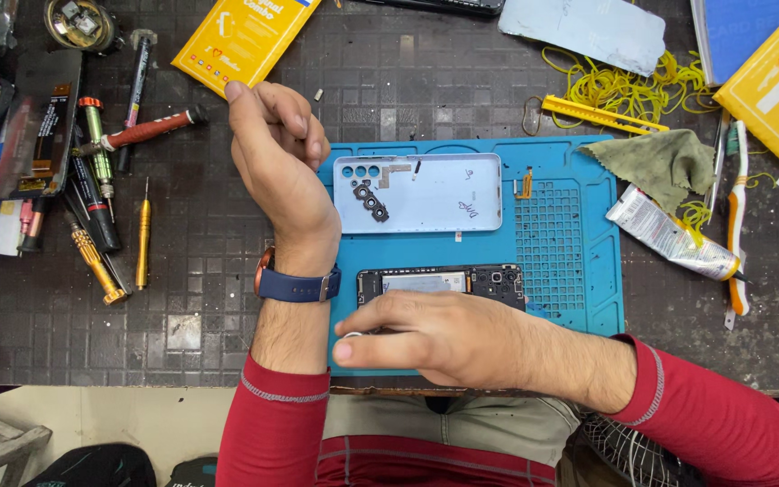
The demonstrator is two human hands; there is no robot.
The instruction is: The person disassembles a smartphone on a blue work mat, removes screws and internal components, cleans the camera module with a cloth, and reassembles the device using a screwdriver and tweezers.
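Note:
My left hand (279, 153) is raised upright over the left edge of the blue work mat (579, 280), fingers curled shut, and whether they pinch anything is hidden. A watch with a blue strap (297, 285) is on that wrist. My right hand (426, 338) lies flat over an opened phone body (462, 281) at the mat's front, fingers pressing its lower part. A small ring-like part (352, 336) shows by the thumb. A pale blue phone back cover (418, 193) lies inside-up behind it, with a black camera strip (370, 201) on it.
Several screwdrivers (142, 243) and a phone screen (40, 122) lie at the left. Yellow boxes (243, 36), a glue tube (673, 236), a green cloth (664, 162), a toothbrush (737, 216) and yellow rubber bands (615, 88) crowd the back and right. The table's front edge runs under my arms.

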